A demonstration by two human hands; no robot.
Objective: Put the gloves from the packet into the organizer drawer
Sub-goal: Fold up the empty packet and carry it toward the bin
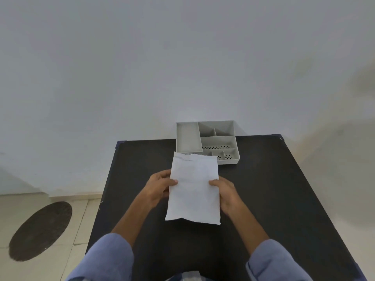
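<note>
Both hands held a white packet above the black bench.

The left hand (160,186) and right hand (225,192) gripped the packet (193,189) by its side edges, fingers (213,182) curled shut around it. The grey organizer drawer (207,141) sat just behind the packet, at the far edge of the bench (274,189), its compartments open upward.

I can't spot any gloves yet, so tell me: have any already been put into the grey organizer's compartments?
No. The compartments of the organizer that show look bare, and both hands grip the white packet by its sides.
</note>
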